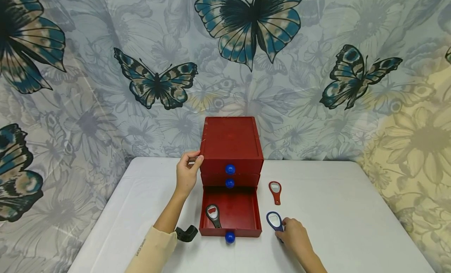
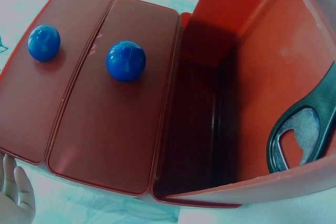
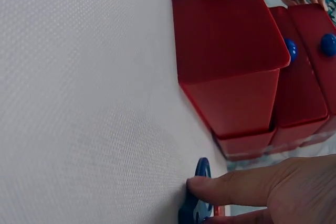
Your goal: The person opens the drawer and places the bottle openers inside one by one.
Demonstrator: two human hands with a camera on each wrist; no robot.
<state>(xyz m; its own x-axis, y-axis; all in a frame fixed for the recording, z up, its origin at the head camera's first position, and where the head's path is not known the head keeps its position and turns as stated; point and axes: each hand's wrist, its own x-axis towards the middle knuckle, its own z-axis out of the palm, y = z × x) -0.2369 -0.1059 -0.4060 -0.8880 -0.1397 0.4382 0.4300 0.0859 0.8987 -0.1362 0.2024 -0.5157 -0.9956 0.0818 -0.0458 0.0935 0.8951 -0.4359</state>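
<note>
A red chest of small drawers (image 1: 230,138) with blue knobs stands at the table's middle, its bottom drawer (image 1: 241,212) pulled out. Inside that drawer, on the left, lies a black bottle opener (image 1: 216,223), also seen in the left wrist view. My left hand (image 1: 186,175) rests its fingertips against the chest's left side, fingers fairly straight. To the right of the drawer, my right hand (image 1: 296,237) pinches a blue bottle opener (image 1: 278,226) between thumb and fingers, close over the table. Beyond it a red bottle opener (image 1: 276,198) lies on the white cloth.
The white-covered table (image 1: 338,210) reaches out on both sides of the chest. A butterfly-patterned cloth (image 1: 289,93) hangs right behind it. A black wrist piece (image 1: 187,234) juts from the left sleeve near the drawer's front corner.
</note>
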